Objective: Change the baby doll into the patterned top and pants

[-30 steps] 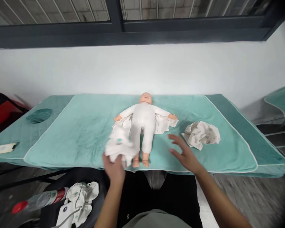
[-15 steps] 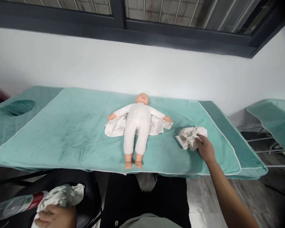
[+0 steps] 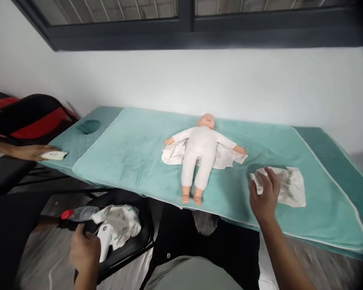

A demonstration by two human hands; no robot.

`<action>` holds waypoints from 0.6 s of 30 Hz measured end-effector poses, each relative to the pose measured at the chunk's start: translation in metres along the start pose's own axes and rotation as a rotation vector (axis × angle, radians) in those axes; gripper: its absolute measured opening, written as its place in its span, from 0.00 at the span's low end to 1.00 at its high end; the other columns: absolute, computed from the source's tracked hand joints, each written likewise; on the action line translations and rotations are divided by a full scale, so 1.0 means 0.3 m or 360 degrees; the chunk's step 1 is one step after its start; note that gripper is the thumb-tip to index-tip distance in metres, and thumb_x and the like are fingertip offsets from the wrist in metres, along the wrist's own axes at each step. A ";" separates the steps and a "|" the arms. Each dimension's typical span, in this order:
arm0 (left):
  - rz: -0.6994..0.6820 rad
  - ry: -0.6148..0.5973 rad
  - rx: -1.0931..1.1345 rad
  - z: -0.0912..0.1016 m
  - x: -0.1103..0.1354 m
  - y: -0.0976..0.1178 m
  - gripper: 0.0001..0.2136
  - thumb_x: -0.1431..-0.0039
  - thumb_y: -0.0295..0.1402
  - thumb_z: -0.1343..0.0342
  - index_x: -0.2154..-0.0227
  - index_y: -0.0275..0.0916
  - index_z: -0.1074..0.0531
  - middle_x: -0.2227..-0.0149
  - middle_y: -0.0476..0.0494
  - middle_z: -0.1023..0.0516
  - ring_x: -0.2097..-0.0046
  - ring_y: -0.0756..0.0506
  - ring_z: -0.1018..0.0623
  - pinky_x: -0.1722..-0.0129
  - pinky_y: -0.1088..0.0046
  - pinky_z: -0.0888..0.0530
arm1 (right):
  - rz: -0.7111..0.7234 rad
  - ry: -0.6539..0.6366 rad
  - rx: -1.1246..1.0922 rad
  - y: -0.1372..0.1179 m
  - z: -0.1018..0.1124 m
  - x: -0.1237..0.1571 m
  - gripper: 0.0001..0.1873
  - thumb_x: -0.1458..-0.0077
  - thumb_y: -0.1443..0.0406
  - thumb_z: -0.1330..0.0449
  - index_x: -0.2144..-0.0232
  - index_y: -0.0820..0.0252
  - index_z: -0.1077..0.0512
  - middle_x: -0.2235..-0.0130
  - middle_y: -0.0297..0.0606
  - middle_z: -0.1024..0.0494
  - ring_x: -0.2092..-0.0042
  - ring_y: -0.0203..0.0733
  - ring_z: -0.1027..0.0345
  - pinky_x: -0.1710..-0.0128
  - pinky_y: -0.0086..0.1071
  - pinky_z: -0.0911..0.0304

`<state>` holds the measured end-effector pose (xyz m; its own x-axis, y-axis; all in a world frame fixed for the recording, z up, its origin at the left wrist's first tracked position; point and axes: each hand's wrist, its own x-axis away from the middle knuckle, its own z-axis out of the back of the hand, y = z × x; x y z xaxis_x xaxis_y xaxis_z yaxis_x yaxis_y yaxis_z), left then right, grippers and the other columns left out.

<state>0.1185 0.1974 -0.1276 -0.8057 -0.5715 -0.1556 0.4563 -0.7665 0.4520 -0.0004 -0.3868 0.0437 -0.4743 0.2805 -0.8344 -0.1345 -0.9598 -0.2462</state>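
A baby doll [image 3: 201, 141] in white clothing lies on its back on the green bed cover [image 3: 133, 153], arms spread. An opened white garment [image 3: 225, 157] is under its back. My right hand [image 3: 264, 195] hovers over the near left part of a white cloth [image 3: 292, 187], fingers apart and holding nothing. My left hand [image 3: 84, 249] is beside a white device [image 3: 105, 237] on a black chair [image 3: 127, 251]; its fingers are curled and blurred, so a grip is not clear. A crumpled white patterned cloth [image 3: 122, 223] lies on that chair.
A plastic bottle [image 3: 83, 213] with a red cap lies on the chair. At the left, another person's hand [image 3: 30, 153] holds a white phone-like device [image 3: 55, 155] by the bed's face hole [image 3: 88, 127]. Black chairs [image 3: 27, 114] stand behind. A wall and window frame border the bed.
The view has turned left. My right hand has let go of the white cloth, which now lies flatter. My left hand has moved off the chair's cloth, and another person's hand has appeared.
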 end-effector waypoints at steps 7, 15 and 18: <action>-0.0876 -0.0070 -0.0304 -0.033 0.091 -0.195 0.16 0.37 0.30 0.54 0.53 0.32 0.25 0.57 0.35 0.20 0.55 0.39 0.22 0.45 0.56 0.31 | 0.0160 -0.0177 -0.0274 -0.224 -0.034 0.108 0.16 0.39 0.67 0.41 0.48 0.60 0.32 0.38 0.52 0.35 0.35 0.58 0.43 0.38 0.63 0.47; -0.1264 -0.0443 -0.0357 -0.138 0.311 -0.301 0.19 0.37 0.24 0.60 0.56 0.43 0.24 0.35 0.44 0.33 0.31 0.38 0.41 0.32 0.41 0.65 | 0.0089 -0.0312 -0.0402 -0.282 -0.022 0.197 0.17 0.40 0.69 0.40 0.48 0.60 0.31 0.39 0.52 0.34 0.35 0.60 0.42 0.38 0.63 0.45; -0.0835 -0.0524 -0.0441 -0.164 0.283 -0.349 0.19 0.37 0.29 0.58 0.48 0.41 0.29 0.36 0.37 0.33 0.33 0.39 0.37 0.32 0.51 0.49 | 0.0054 -0.0340 -0.0461 -0.287 -0.028 0.226 0.16 0.40 0.69 0.39 0.49 0.60 0.31 0.40 0.52 0.34 0.37 0.60 0.41 0.40 0.63 0.42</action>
<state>0.0210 0.2146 -0.2314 -0.9998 -0.0179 0.0028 0.0181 -0.9898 0.1413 -0.0136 -0.2850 0.0043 -0.6496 0.2120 -0.7302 0.1220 -0.9188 -0.3753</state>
